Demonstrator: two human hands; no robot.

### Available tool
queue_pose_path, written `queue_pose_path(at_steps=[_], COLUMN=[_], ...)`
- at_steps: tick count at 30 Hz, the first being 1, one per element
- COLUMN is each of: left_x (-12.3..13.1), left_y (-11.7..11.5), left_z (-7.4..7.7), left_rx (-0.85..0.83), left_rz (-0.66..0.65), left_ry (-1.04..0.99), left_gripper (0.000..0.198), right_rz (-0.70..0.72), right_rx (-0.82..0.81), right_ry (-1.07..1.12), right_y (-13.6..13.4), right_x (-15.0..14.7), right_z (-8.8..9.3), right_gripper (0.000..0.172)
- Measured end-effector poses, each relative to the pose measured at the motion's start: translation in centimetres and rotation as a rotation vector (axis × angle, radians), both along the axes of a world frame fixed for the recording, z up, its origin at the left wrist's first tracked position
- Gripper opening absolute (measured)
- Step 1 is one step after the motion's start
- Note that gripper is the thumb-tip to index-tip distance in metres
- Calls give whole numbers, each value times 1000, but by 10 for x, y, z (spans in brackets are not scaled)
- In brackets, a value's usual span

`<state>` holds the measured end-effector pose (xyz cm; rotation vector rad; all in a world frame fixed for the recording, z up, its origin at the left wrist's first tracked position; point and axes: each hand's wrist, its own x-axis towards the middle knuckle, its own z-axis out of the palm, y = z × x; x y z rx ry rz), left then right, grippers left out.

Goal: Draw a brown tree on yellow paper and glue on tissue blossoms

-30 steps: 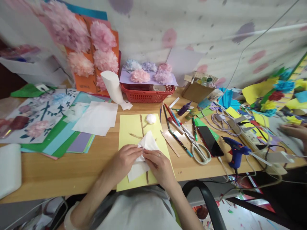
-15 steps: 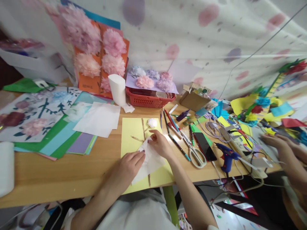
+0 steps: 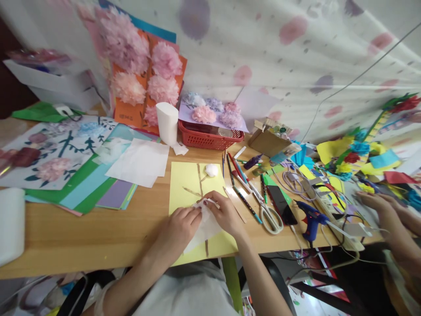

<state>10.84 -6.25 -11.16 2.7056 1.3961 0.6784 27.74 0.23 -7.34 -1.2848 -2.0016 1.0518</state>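
A sheet of thin white tissue paper [image 3: 204, 226] lies over the lower part of a yellow sheet [image 3: 179, 175]. My left hand [image 3: 186, 226] grips its upper left edge, and my right hand [image 3: 223, 213] pinches the upper right, where the edge is folded or rolled up. The fingertips of both hands are close together. Brown branch lines [image 3: 199, 177] run across the yellow sheet, partly hidden by the tissue and hands. A small white paper ball [image 3: 211, 170] sits near the sheet's upper right corner.
Right of the sheet lie several pens [image 3: 246, 204], scissors [image 3: 271, 218], a phone [image 3: 282, 205] and a blue glue gun [image 3: 312, 219] among cables. Coloured papers [image 3: 116, 194] are at left. Behind stand a tissue roll [image 3: 167, 125] and red basket [image 3: 210, 139]. Another person's hands [image 3: 383, 204] are far right.
The tissue's top edge has been lifted and folded between my fingers. My right hand has come down towards my left hand. The view has shifted slightly.
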Motion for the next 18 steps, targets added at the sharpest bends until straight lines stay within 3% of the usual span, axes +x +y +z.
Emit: queue_pose_path(at_steps=[4, 9, 14, 18], left_x=[0, 1, -1, -3], left_y=[-1, -6, -12, -17], left_z=[4, 4, -7, -17], left_rx=[-21, -53, -35, -70], left_rz=[17, 80, 95, 135], left_ry=[21, 22, -75, -156], left_gripper=[31, 32, 38, 35], right_rz=[13, 31, -70, -112], right_rx=[83, 359, 590, 630], right_ry=[-46, -136, -140, -128], right_y=[-17, -33, -48, -56], right_x=[2, -4, -12, -15], right_z=[-7, -20, -34, -39], right_gripper=[20, 34, 30, 27])
